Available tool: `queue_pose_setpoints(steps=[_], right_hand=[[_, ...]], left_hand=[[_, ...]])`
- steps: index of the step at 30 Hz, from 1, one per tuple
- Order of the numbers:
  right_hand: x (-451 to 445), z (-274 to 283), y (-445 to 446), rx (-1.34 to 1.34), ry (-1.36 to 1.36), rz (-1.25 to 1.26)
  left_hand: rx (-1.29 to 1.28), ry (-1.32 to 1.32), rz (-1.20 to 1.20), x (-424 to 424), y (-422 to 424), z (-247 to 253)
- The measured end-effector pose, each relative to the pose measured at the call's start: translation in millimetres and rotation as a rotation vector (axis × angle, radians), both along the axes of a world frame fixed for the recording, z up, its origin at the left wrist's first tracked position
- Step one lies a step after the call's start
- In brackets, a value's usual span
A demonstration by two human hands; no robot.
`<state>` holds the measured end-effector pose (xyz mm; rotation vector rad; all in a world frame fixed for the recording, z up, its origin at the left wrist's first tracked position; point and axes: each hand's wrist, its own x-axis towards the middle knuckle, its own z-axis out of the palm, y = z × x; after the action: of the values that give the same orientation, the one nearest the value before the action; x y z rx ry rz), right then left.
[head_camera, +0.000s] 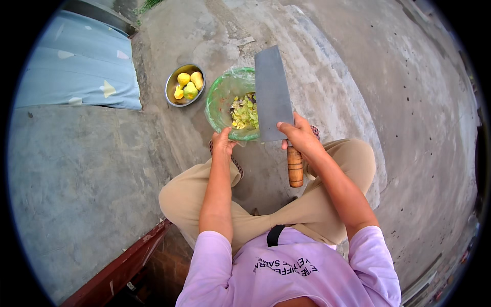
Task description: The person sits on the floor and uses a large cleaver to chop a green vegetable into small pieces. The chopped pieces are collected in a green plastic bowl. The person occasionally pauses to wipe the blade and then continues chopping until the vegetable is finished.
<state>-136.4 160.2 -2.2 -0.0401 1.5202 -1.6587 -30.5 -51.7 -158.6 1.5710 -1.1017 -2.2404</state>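
Note:
My right hand point(300, 135) grips a wide-bladed cleaver point(273, 94) where the blade meets its turned wooden handle, with the blade pointing away from me. The cleaver hides the right part of a green bowl point(215, 111), which has clear plastic film over its inside. Chopped yellow-green pieces point(244, 113) with some dark bits lie in the bowl. My left hand point(223, 142) is at the near left rim of this bowl, thumb on top; its fingers are partly hidden.
A metal basin point(168, 100) holding several yellow and greenish fruits or squashes stands left of the bowl on the concrete ground point(238, 38). A blue patterned cloth point(84, 69) covers an area at the upper left. A dark red edge point(126, 264) runs along the lower left.

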Motion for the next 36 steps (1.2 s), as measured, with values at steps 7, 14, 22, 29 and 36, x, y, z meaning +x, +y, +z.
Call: queue_pose_setpoints(steps=[7, 14, 22, 29, 36], right_hand=[[-14, 17, 14, 0.061, -0.044, -0.182], [-25, 15, 20, 0.046, -0.078, -0.321], [-32, 11, 20, 0.155, -0.167, -0.296], [-31, 4, 21, 0.177, -0.208, -0.275], [-32, 3, 25, 0.172, -0.271, -0.243]], left_hand=[[-0.108, 0.031, 0.123, -25, -23, 10], [-0.133, 0.203, 0.133, -91, -73, 31], [-0.083, 0.109, 0.233, -148, -112, -9], [-0.038, 0.147, 0.258, -164, -137, -24], [-0.136, 0.407, 0.322, -160, -123, -19]])
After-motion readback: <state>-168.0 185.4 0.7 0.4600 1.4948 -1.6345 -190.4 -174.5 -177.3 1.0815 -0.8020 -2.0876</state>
